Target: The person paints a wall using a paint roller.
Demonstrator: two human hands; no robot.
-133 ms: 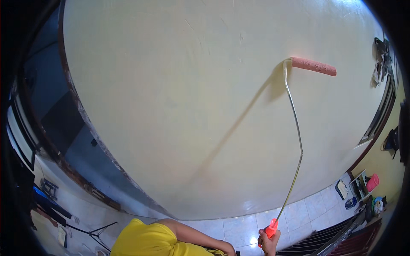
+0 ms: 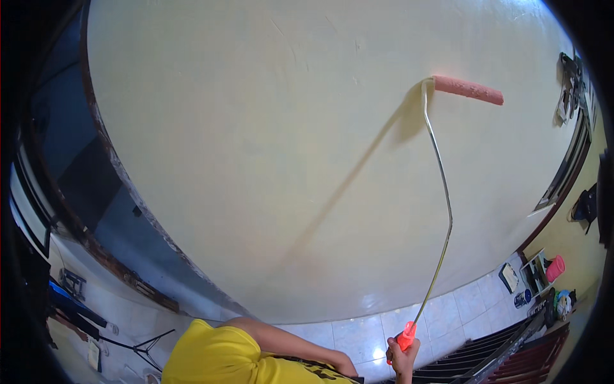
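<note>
A paint roller with a pink sleeve [image 2: 469, 90] rests against or close to the upper right part of the pale cream wall [image 2: 268, 166]. Its long thin bent metal rod [image 2: 444, 185] runs down to an orange-red handle [image 2: 405, 336]. My right hand [image 2: 403, 356], at the lower edge, is closed around that handle. My left arm, in a yellow sleeve, lies bent across my front. At its end my left hand [image 2: 345, 366] is low and partly cut off; its fingers do not show. The roller casts a long shadow down to the left.
A dark doorway [image 2: 83, 160] borders the wall on the left. A black tripod stand [image 2: 144, 350] is at lower left. Dark metal railings [image 2: 480, 352], a small rack [image 2: 535, 272] and a pink container [image 2: 555, 267] stand at lower right on the tiled floor [image 2: 441, 317].
The whole picture has shifted slightly upward, with wall and floor. The roller keeps about the same place on the wall, and my right hand still grips its handle.
</note>
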